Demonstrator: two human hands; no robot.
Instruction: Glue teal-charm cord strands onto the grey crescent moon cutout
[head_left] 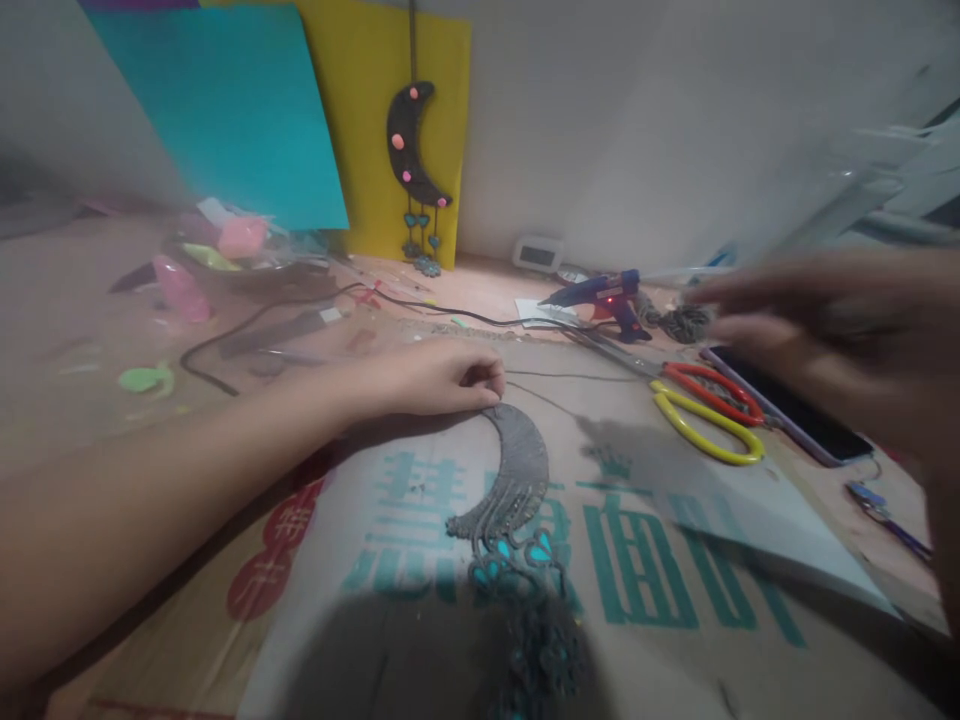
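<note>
A grey crescent [525, 455] wrapped in cord lies on a flattened cardboard sheet [675, 530] with teal and red print. Teal heart pieces [540, 547] and dark flower shapes [551, 650] hang from its lower part, the flowers in shadow. My left hand [465, 378] pinches the crescent's upper tip, fingers closed. A thin cord runs rightward from there over the cardboard. Raised at the right, my right hand [817, 340] is smeared by motion above the phone; whether it holds anything is unclear.
Red-and-yellow-handled scissors [705, 410], a phone [795, 405] and a blue glue gun [607, 300] with a red light lie to the right. Behind, a dark crescent ornament [405, 150] hangs before a yellow sheet [360, 120]. A cluttered tray [247, 280] stands back left.
</note>
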